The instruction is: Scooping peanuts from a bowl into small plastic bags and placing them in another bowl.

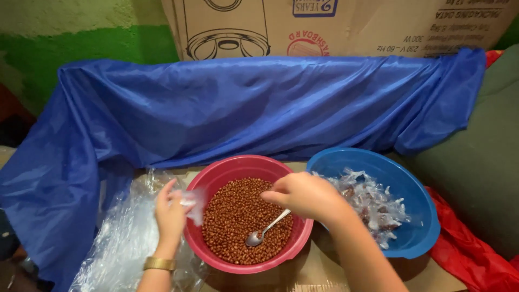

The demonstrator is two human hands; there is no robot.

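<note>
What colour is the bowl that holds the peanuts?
The bowl is pinkish red, seen best in the head view.

surface: cardboard sheet [319, 270] | on it: red bowl [224, 170], blue bowl [416, 197], clear plastic bags [121, 243]

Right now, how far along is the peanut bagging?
Done: the blue bowl already holds a pile of small filled, tied packets. In hand: the left hand holds a small clear bag at the red bowl's rim, while the right hand dips a metal spoon into the peanuts. Left: the red bowl is nearly full, and clear bags lie beside it.
</note>
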